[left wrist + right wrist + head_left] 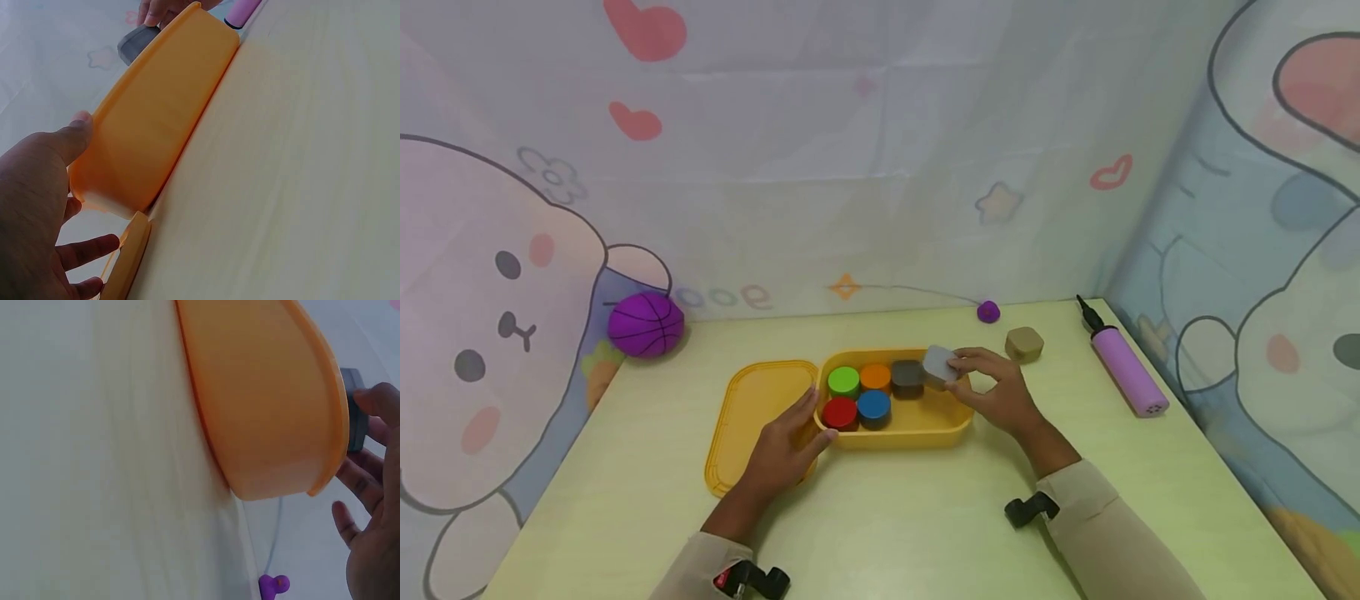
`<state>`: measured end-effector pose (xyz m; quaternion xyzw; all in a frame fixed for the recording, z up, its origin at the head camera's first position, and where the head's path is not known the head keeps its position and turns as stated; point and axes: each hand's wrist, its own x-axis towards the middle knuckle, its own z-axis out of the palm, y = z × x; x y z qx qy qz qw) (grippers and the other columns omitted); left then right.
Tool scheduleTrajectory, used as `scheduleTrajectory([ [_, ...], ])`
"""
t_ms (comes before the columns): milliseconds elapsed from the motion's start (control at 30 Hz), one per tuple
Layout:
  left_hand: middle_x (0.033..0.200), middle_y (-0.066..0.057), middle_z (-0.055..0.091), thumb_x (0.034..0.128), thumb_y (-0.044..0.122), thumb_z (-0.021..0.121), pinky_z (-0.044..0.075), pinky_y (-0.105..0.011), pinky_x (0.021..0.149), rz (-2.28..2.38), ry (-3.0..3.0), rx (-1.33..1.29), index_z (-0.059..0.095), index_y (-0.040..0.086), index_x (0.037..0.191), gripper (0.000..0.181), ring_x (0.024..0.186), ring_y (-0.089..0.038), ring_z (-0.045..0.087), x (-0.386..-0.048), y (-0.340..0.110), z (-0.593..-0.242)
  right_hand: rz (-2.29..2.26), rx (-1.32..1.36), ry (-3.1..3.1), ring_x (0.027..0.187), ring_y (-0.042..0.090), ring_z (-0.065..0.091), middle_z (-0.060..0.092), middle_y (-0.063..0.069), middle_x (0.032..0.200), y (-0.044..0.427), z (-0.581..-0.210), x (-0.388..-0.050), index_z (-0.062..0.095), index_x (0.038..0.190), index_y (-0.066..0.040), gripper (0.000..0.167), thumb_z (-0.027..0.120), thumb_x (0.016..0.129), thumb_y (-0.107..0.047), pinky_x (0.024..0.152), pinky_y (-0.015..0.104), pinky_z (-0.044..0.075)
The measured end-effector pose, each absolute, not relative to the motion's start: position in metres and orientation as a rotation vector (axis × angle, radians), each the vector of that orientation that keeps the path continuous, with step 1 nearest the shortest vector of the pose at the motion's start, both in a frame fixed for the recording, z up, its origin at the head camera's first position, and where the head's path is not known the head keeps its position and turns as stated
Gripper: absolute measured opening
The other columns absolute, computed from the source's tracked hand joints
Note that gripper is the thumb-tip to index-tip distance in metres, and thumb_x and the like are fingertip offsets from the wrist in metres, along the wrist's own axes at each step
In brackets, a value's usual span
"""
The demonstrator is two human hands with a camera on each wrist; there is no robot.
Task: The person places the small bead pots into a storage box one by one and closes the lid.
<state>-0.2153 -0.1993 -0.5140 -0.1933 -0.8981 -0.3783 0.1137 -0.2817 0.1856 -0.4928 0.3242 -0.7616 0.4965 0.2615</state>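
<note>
A yellow box (895, 439) stands on the table, holding green (844, 382), orange (875, 377), red (840, 412), blue (874, 407) and dark grey (907, 378) blocks. My right hand (1000, 396) pinches a light grey block (939, 367) at the box's right end, level with the rim; in the right wrist view the block (355, 409) shows past the rim, between thumb and fingers (375, 481). My left hand (782, 450) rests against the box's left end, thumb on its wall in the left wrist view, fingers spread. The yellow lid (752, 417) lies partly under that hand.
Behind my right hand sits a tan block (1024, 344). A small purple object (988, 312) lies at the table's back edge, a purple pump (1127, 371) at the right. At the back left is a purple ball (646, 325). A printed cloth hangs behind the table.
</note>
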Motion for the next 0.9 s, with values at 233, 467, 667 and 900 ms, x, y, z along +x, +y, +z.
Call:
scheduleTrajectory([
  [233, 0.173, -0.010, 0.043, 0.1029, 0.035, 0.078, 0.037, -0.052, 0.129, -1.122, -2.645, -0.556, 0.044, 0.005, 0.165, 0.077, 0.160, -0.033, 0.042, -0.212, -0.200, -0.514, 1.233, 0.986, -2.206, 0.111, 0.039, 0.078, 0.085, 0.011, 0.106, 0.178, -0.496, -0.277, 0.086, 0.112, -0.005, 0.035, 0.095, 0.079, 0.002, 0.109, 0.035, 0.058],
  [467, 0.173, -0.011, 0.043, 0.1025, 0.033, 0.078, 0.036, -0.053, 0.129, -1.147, -2.647, -0.547, 0.044, 0.004, 0.165, 0.077, 0.160, -0.034, 0.043, -0.210, -0.201, -0.517, 1.210, 1.031, -2.310, 0.101, 0.033, 0.081, 0.086, 0.008, 0.100, 0.174, -0.498, -0.273, 0.086, 0.113, -0.004, 0.035, 0.095, 0.079, -0.003, 0.100, 0.048, 0.058],
  [667, 0.173, -0.011, 0.043, 0.1021, 0.032, 0.079, 0.036, -0.053, 0.130, -1.167, -2.644, -0.548, 0.044, 0.004, 0.165, 0.078, 0.160, -0.034, 0.042, -0.210, -0.202, -0.519, 1.293, 1.084, -2.321, 0.084, 0.026, 0.080, 0.084, 0.018, 0.114, 0.174, -0.501, -0.273, 0.085, 0.113, -0.002, 0.033, 0.093, 0.081, -0.001, 0.092, 0.041, 0.062],
  [900, 0.174, -0.011, 0.042, 0.1035, 0.034, 0.077, 0.037, -0.053, 0.129, -1.132, -2.646, -0.560, 0.043, 0.005, 0.166, 0.077, 0.161, -0.033, 0.042, -0.216, -0.201, -0.518, 1.197, 1.115, -2.338, 0.078, 0.023, 0.078, 0.085, 0.014, 0.108, 0.174, -0.497, -0.279, 0.085, 0.110, -0.002, 0.031, 0.093, 0.079, -0.002, 0.078, 0.049, 0.065],
])
